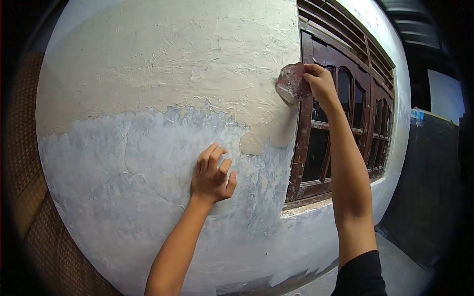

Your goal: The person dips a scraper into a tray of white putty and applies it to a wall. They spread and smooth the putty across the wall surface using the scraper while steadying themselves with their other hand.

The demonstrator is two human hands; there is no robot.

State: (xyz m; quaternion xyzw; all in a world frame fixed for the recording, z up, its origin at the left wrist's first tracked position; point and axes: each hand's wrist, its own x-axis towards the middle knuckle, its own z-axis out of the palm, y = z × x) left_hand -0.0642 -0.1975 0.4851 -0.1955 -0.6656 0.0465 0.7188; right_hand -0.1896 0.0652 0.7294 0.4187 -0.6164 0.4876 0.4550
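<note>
My right hand (321, 85) pinches a worn, reddish-brown piece of sandpaper (292, 84) dusted with white. The sandpaper lies against the cream plaster coat (197, 54) on the wall, close to the left side of the window frame. Lower down and to the left, my left hand (212, 177) is at the grey-white, uncoated part of the wall (153, 158). Its fingers are spread and a little curled, with nothing in them. A ragged edge of plaster runs across the wall above my left hand.
A brown wooden window (345, 98) with glass panes and slats above is set in the wall at right. Woven panelling (29, 148) stands along the left edge. Beyond the wall's right corner is a dark board (424, 182). Grey floor (405, 266) shows at lower right.
</note>
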